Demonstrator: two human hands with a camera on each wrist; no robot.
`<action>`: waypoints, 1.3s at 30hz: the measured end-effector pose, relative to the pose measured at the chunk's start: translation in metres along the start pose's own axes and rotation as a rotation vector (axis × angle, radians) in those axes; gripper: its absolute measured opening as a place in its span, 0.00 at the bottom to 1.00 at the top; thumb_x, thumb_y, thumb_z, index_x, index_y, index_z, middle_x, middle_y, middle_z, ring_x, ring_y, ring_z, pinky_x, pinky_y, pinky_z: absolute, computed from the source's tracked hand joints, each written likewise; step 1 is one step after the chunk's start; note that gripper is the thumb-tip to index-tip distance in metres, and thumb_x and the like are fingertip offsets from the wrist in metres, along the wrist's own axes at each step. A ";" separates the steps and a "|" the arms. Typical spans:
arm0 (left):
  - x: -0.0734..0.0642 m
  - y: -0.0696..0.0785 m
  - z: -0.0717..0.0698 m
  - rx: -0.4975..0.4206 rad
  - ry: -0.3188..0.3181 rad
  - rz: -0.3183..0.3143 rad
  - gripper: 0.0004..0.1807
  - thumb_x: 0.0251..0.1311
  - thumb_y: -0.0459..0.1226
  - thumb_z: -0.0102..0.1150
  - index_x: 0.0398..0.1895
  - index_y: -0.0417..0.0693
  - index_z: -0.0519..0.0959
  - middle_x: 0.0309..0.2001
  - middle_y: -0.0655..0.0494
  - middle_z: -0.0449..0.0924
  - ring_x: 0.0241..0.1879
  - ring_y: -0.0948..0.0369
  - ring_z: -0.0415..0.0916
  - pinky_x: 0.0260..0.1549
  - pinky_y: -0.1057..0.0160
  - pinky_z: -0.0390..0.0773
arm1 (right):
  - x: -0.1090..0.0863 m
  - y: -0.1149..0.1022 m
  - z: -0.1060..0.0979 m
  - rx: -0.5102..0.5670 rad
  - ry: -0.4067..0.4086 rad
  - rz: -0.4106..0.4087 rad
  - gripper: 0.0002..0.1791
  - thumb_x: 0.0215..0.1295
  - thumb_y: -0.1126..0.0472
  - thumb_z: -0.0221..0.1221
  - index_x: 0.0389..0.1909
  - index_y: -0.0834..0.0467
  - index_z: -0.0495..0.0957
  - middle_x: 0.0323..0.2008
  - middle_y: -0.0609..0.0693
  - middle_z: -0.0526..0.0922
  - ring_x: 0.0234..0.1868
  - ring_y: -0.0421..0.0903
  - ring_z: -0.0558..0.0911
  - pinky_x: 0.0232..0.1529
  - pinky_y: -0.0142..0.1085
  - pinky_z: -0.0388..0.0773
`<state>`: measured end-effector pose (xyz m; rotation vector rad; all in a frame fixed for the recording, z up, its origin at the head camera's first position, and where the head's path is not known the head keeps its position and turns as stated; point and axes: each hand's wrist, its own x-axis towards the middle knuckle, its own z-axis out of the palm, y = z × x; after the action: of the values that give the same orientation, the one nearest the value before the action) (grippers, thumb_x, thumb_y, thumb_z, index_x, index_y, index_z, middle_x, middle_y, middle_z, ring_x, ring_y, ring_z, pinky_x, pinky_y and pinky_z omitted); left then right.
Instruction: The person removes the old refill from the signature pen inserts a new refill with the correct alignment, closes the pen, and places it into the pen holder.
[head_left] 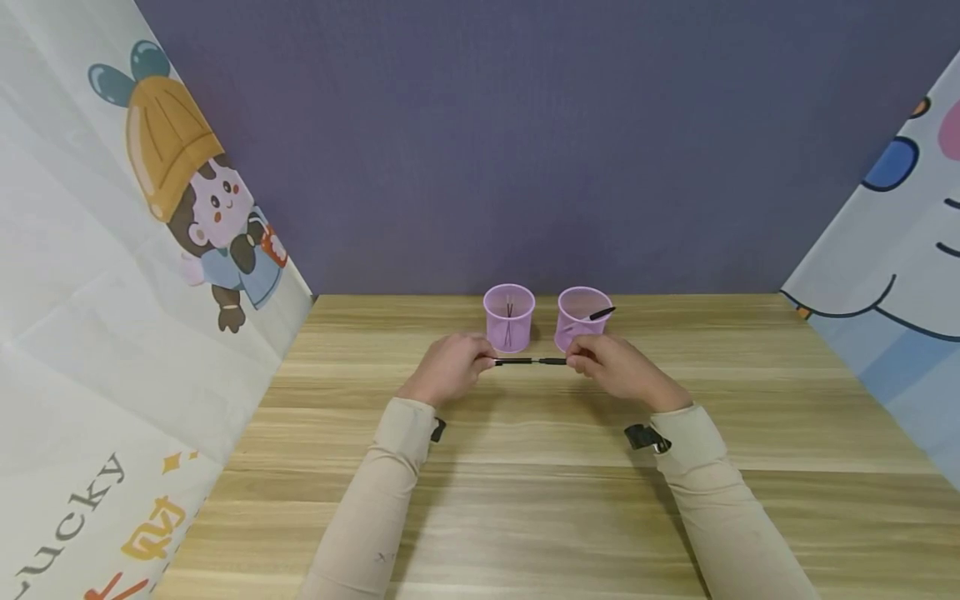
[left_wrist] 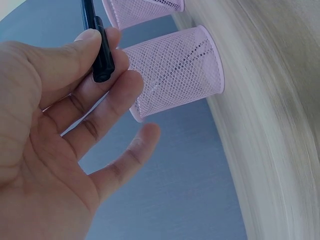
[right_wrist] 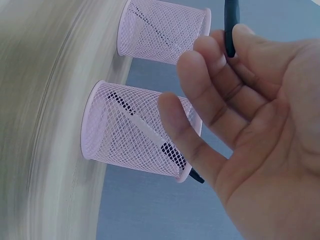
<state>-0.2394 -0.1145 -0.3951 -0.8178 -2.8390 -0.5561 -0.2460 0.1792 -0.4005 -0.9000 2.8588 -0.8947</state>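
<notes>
Both hands hold a black pen [head_left: 514,361] level between them, just in front of two pink mesh pen cups. The left hand [head_left: 452,367] pinches its clip end between thumb and fingers, and the clip [left_wrist: 102,42] shows in the left wrist view. At the other end, the right hand [head_left: 618,367] pinches the tapered black part [right_wrist: 230,30] with thumb and fingertips. A short pale stretch lies between the pen's two black parts. Behind the left hand stands the left cup [head_left: 498,332], with thin dark sticks inside. The right cup [head_left: 562,333] has a black-ended pen [head_left: 602,314] leaning out over its rim.
The cups stand upright near the back of the wood-grain table [head_left: 525,500], a small gap apart. A dark blue-grey panel [head_left: 525,150] rises behind them. Printed white sheets with cartoon figures [head_left: 240,225] border the table on both sides.
</notes>
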 end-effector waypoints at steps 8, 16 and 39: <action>-0.001 -0.002 -0.002 -0.009 0.007 -0.005 0.04 0.68 0.38 0.65 0.39 0.51 0.88 0.40 0.60 0.88 0.46 0.57 0.85 0.51 0.53 0.83 | 0.001 0.002 0.000 -0.005 0.001 -0.006 0.05 0.74 0.61 0.59 0.36 0.55 0.79 0.26 0.45 0.78 0.28 0.40 0.75 0.32 0.36 0.74; -0.002 -0.006 -0.002 -0.001 0.014 -0.001 0.04 0.67 0.37 0.65 0.40 0.51 0.88 0.42 0.60 0.88 0.47 0.57 0.85 0.51 0.54 0.83 | 0.000 0.002 0.000 0.001 0.003 0.006 0.06 0.74 0.62 0.59 0.35 0.55 0.78 0.26 0.44 0.77 0.29 0.40 0.75 0.32 0.36 0.74; -0.003 -0.009 -0.004 -0.014 0.009 -0.022 0.04 0.67 0.37 0.65 0.39 0.50 0.88 0.39 0.59 0.86 0.46 0.56 0.84 0.50 0.52 0.83 | 0.000 0.006 -0.001 0.021 -0.008 0.021 0.06 0.75 0.62 0.59 0.35 0.57 0.78 0.27 0.45 0.77 0.29 0.41 0.76 0.32 0.36 0.74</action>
<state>-0.2417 -0.1243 -0.3945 -0.7859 -2.8422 -0.5821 -0.2494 0.1833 -0.4031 -0.8681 2.8414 -0.9153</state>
